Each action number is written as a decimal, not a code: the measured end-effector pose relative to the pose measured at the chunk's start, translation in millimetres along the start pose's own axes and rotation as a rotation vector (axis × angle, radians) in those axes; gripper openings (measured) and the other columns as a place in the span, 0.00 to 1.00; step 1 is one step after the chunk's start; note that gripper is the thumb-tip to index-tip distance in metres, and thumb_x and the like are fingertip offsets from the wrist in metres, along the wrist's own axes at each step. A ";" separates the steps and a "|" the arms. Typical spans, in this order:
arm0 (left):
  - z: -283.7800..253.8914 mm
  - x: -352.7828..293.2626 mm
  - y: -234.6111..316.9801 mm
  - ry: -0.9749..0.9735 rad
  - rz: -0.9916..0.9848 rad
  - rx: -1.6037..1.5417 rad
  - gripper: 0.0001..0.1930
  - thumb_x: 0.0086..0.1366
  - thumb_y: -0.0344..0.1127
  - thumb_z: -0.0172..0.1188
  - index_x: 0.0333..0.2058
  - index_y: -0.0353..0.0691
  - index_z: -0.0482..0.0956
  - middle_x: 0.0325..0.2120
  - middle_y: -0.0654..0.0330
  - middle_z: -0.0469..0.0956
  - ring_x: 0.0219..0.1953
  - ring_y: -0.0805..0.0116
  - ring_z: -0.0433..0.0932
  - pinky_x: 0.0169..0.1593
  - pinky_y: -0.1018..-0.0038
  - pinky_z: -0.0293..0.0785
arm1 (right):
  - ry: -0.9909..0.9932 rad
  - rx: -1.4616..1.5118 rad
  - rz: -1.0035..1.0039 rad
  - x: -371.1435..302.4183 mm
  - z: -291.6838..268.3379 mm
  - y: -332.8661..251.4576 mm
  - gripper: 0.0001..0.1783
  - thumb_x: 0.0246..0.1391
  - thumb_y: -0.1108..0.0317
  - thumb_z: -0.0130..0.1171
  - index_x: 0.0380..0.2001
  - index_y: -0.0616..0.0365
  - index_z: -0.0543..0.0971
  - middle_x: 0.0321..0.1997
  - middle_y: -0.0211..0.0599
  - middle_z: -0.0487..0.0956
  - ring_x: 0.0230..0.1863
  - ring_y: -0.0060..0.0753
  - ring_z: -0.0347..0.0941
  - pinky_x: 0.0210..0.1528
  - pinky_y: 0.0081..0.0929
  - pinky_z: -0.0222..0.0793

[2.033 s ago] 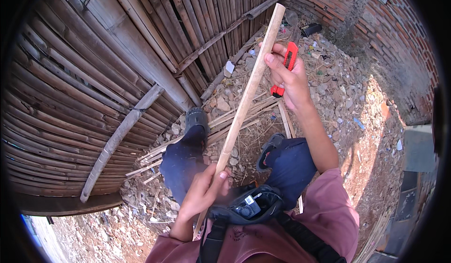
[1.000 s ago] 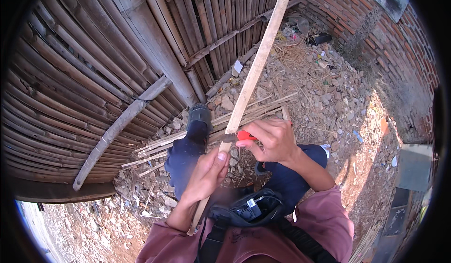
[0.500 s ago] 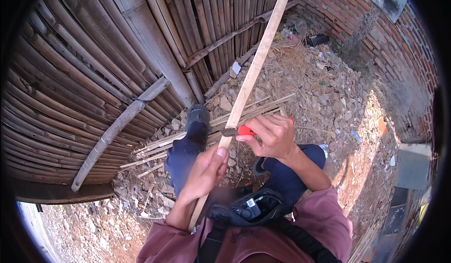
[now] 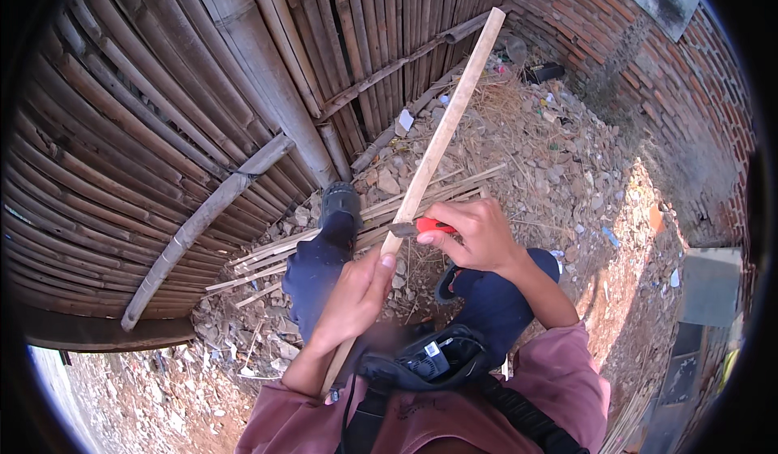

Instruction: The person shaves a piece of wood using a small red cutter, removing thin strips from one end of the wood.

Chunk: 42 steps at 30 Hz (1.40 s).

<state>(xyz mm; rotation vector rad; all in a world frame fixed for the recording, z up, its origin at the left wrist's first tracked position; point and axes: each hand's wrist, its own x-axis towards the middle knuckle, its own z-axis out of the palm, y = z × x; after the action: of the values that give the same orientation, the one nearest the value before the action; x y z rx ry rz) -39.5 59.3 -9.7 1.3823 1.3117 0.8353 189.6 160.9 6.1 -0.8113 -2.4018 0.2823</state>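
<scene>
A long, pale strip of wood [image 4: 448, 125] slants from beside my left forearm up toward the far right. My left hand [image 4: 354, 298] is closed round its lower part, the thumb lying along the top. In my right hand [image 4: 480, 233] I grip a knife [image 4: 435, 225] with a red handle and a short, dark blade. That blade lies across the strip, touching it just above my left thumb. The right fingers hide part of the handle.
Several thin wooden strips [image 4: 279, 254] lie on the rubble by my boot [image 4: 340, 204]. A bamboo wall [image 4: 162, 122] stands at the left, a brick wall [image 4: 583, 16] at the far right. A black pouch [image 4: 425, 357] hangs at my waist.
The strip's far end has dropped a little and shifted slightly right. My right hand and the knife have moved slightly right with it; both hands keep their grip.
</scene>
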 end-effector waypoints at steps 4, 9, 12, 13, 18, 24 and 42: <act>3.5 0.7 -4.3 -0.027 0.032 -0.023 0.19 0.85 0.45 0.44 0.39 0.36 0.72 0.18 0.63 0.69 0.19 0.69 0.69 0.27 0.66 0.67 | 0.023 -0.060 -0.139 -0.5 -2.7 15.1 0.19 0.61 0.46 0.68 0.38 0.51 0.84 0.27 0.32 0.84 0.26 0.41 0.82 0.27 0.36 0.74; -1.3 -1.6 -16.1 -0.191 -0.101 -0.412 0.20 0.86 0.48 0.43 0.36 0.41 0.69 0.18 0.70 0.65 0.17 0.79 0.62 0.22 0.76 0.61 | 0.007 0.058 -0.091 -7.6 3.9 9.4 0.19 0.61 0.47 0.69 0.38 0.51 0.84 0.26 0.32 0.84 0.25 0.41 0.82 0.26 0.37 0.74; 0.1 -1.6 -14.2 -0.181 -0.090 -0.430 0.20 0.86 0.49 0.42 0.35 0.43 0.68 0.19 0.72 0.64 0.17 0.82 0.60 0.21 0.79 0.59 | 0.041 0.083 -0.070 -6.2 7.5 6.4 0.19 0.59 0.47 0.71 0.35 0.53 0.84 0.26 0.34 0.83 0.25 0.42 0.82 0.27 0.36 0.74; 0.1 -1.7 -14.1 -0.178 -0.088 -0.427 0.20 0.86 0.49 0.42 0.35 0.43 0.68 0.19 0.72 0.64 0.17 0.82 0.60 0.21 0.78 0.59 | 0.050 0.071 -0.070 -5.4 7.0 5.1 0.20 0.58 0.47 0.72 0.34 0.54 0.84 0.26 0.35 0.83 0.25 0.43 0.81 0.28 0.37 0.74; 0.8 -2.1 -16.3 -0.153 -0.061 -0.407 0.20 0.86 0.50 0.42 0.35 0.43 0.67 0.19 0.72 0.63 0.16 0.82 0.60 0.20 0.79 0.58 | 0.101 -0.004 -0.101 -0.5 4.8 2.7 0.19 0.56 0.48 0.72 0.32 0.53 0.83 0.25 0.34 0.82 0.24 0.41 0.81 0.27 0.35 0.74; 3.4 0.6 -14.9 -0.087 -0.021 -0.329 0.20 0.85 0.50 0.44 0.35 0.44 0.65 0.18 0.71 0.61 0.15 0.81 0.58 0.18 0.78 0.54 | 0.195 -0.119 -0.077 0.2 11.5 0.2 0.18 0.55 0.49 0.73 0.30 0.52 0.83 0.23 0.31 0.80 0.23 0.38 0.80 0.26 0.33 0.72; 3.4 -1.3 -15.7 -0.117 -0.053 -0.395 0.19 0.86 0.49 0.43 0.37 0.42 0.67 0.18 0.71 0.61 0.15 0.82 0.57 0.18 0.78 0.56 | 0.232 0.058 0.267 -10.1 -39.1 15.6 0.16 0.69 0.54 0.64 0.36 0.57 0.82 0.20 0.39 0.76 0.20 0.42 0.75 0.26 0.37 0.67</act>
<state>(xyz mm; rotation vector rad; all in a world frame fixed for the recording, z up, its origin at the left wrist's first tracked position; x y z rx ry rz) -40.7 55.8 -25.3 1.0627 1.0226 0.9068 226.8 167.6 27.3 -1.0768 -2.0612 0.3407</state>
